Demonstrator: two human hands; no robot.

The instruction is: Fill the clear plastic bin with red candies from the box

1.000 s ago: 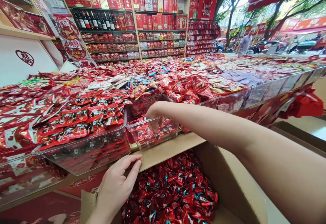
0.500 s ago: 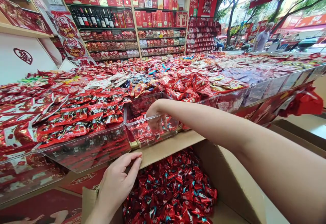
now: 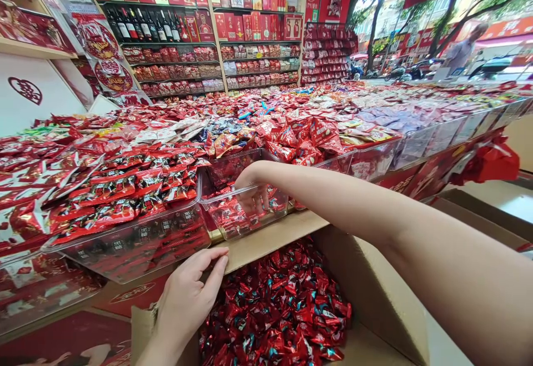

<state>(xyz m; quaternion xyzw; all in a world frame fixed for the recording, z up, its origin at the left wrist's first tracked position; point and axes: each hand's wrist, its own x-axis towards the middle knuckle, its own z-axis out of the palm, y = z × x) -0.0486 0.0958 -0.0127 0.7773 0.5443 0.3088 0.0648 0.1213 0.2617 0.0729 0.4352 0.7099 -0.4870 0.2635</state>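
Head view: right hand (image 3: 253, 191) now open-fingered inside clear plastic candy bin (image 3: 239, 222) (left hand (image 3: 189, 296) unmoved, flat open on brown cardboard flap (image 3: 275, 235)).

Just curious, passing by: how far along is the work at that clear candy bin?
Done: the clear bin holds some red candies. In hand: the right hand is inside it; the left hand rests on the cardboard box flap. Left: the bin is well short of full; the box holds plenty.

Counter (image 3: 129, 295) before me: clear bins (image 3: 137, 246) in row along near edge, red sweet packets (image 3: 125, 188) heaped inside, spreading far and right.
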